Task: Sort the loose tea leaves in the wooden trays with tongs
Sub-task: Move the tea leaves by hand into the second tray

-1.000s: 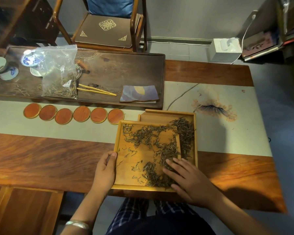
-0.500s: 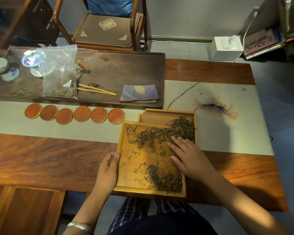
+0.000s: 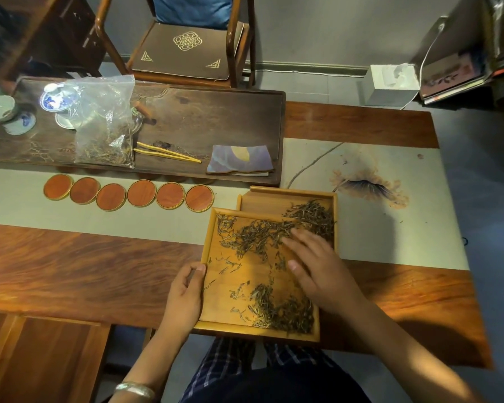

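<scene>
At the worktop's near edge, the right hand (image 3: 317, 266), flat and open, has swept leaves (image 3: 262, 234) farther up the near tray (image 3: 207, 242). Left hand (image 3: 186, 292) still pinches its rim; tongs (image 3: 168, 152) lie unused far left, so tong sorting hasn't begun.

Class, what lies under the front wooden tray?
A second wooden tray lies partly beneath the front wooden tray, holding tea leaves at its right. Its covered part cannot be seen.

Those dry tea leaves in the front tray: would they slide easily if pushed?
Probably. The tea leaves look thin, dry and loose, so likely light, scattering under the right hand. The thin strands may well snap under pressure.
</scene>
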